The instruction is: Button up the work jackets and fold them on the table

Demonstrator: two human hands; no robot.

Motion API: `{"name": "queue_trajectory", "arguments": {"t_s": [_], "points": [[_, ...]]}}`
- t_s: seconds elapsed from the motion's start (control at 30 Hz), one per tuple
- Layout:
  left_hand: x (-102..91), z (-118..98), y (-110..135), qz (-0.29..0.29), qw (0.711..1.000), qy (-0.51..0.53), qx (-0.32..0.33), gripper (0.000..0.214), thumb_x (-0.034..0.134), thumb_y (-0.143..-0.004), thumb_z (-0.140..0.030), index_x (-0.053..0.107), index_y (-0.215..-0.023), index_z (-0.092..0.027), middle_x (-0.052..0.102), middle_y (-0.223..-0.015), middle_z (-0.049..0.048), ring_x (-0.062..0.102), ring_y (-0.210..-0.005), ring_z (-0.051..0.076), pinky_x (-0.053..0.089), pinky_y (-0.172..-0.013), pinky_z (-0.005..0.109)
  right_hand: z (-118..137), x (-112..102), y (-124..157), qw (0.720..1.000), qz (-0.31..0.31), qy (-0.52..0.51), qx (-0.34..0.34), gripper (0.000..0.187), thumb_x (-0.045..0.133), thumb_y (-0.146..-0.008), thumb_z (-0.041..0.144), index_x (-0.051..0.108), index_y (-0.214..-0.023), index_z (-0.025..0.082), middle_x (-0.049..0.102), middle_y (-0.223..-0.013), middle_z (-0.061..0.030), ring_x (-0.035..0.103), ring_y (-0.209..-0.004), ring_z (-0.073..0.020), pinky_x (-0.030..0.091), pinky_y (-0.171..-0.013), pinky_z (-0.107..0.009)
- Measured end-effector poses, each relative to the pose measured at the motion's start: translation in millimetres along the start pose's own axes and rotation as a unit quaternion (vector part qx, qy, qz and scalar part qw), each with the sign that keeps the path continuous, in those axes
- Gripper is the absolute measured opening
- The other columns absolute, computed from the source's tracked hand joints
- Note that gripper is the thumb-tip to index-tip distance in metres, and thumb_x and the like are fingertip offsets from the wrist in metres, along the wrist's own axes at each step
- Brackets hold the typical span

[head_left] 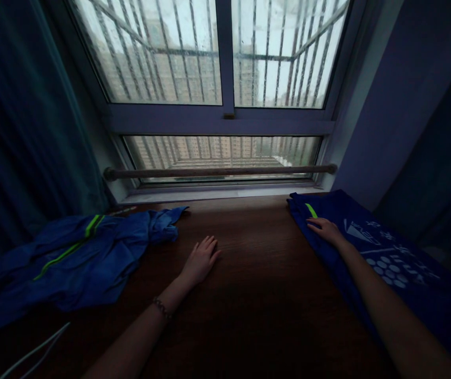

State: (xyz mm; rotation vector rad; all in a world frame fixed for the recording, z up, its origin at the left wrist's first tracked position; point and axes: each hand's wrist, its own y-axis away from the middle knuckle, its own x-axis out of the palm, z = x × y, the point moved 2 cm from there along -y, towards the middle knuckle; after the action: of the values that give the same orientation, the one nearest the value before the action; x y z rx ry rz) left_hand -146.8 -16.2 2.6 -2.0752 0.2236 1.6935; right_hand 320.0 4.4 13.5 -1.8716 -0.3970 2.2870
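My left hand (200, 260) lies on the brown wooden surface (249, 263), fingers stretched out, holding nothing. To its left spreads a crumpled blue garment (107, 258) with bright yellow-green stripes. My right hand (325, 230) rests with extended fingers on a darker blue garment (351, 210), which lies flat on the right side. White lettering and a print of round dots show on that cloth, and a short yellow-green strip (311, 210) sits just beyond my right fingertips.
A window (228, 121) with bars outside stands behind the surface, and a horizontal rail (221, 172) crosses its lower part. A blue curtain (31, 116) hangs at the left. White cords (38, 348) lie at the lower left, and a wall (402, 95) rises at the right.
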Motion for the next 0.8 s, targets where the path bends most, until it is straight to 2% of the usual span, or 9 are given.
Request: {"name": "queue_trajectory", "arguments": {"t_s": [0.27, 0.8], "points": [[1.7, 0, -1, 0.008, 1.000, -0.006, -0.006, 0.050, 0.024, -0.085, -0.046, 0.040, -0.123, -0.017, 0.035, -0.134, 0.0074, 0.026, -0.125, 0.020, 0.023, -0.101, 0.042, -7, 0, -12, 0.999, -0.026, -0.036, -0.019, 0.035, 0.040, -0.080, 0.044, 0.059, -0.105, 0.029, 0.057, -0.110, -0.0003, 0.049, -0.103, -0.0226, 0.039, -0.085, -0.041], [1.9, 2, -4, 0.008, 1.000, 0.007, -0.011, 0.049, 0.028, -0.084, -0.046, 0.041, -0.123, -0.019, 0.036, -0.133, 0.0071, 0.029, -0.124, 0.020, 0.023, -0.101, 0.042, -72, 15, -47, 0.999, 0.007, -0.049, 0.005, 0.040, 0.041, -0.077, 0.048, 0.058, -0.107, 0.029, 0.054, -0.115, 0.0010, 0.048, -0.106, -0.0229, 0.038, -0.089, -0.038]]}}
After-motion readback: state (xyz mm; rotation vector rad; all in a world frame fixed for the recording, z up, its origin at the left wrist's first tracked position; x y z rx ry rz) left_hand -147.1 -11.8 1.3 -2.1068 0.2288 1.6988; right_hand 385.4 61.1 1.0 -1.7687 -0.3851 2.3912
